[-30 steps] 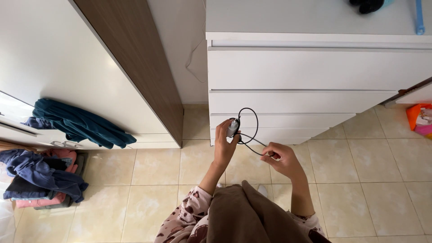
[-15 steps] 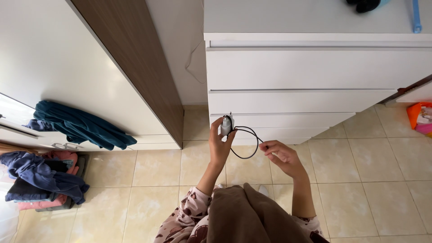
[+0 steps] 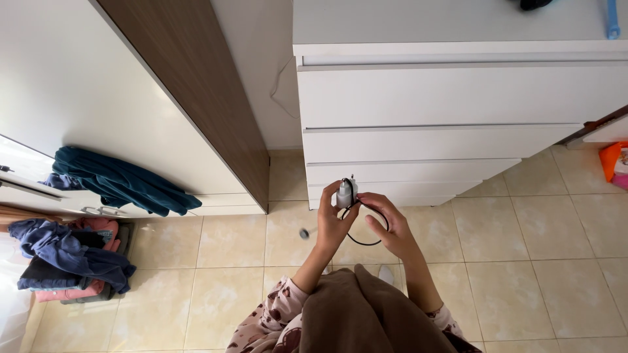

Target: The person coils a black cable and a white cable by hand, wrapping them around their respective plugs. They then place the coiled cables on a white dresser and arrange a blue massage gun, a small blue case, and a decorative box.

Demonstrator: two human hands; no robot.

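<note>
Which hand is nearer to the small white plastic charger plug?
Left. The left hand grips the small white plastic charger plug; the right hand holds its black cable beside it.

White charger plug with black cable; white drawer chest; beige floor tiles; teal garment; pink sleeves patterned with dark brown spots

A small white plastic charger plug stands upright, its thin black cable looped in a hanging coil below.
</note>
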